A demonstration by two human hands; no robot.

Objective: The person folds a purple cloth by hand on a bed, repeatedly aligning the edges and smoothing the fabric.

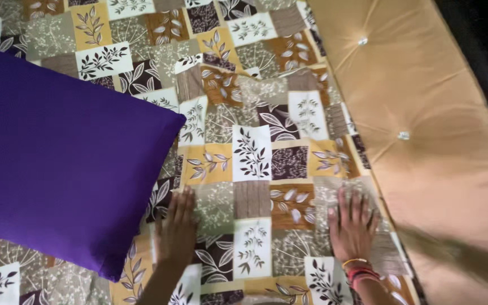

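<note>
Both hands lie flat with fingers spread on the sheet (255, 152) at lower centre of the frame: left hand (177, 229) beside the purple pillow (57, 164), right hand (352, 223) near the sheet's edge. A tan mattress (425, 113) fills the right side.

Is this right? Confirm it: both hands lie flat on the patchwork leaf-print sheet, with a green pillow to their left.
Not quite. The head view shows the pillow is purple, not green. The rest holds: the left hand and right hand lie flat on the patchwork leaf-print sheet, pillow to their left.
</note>
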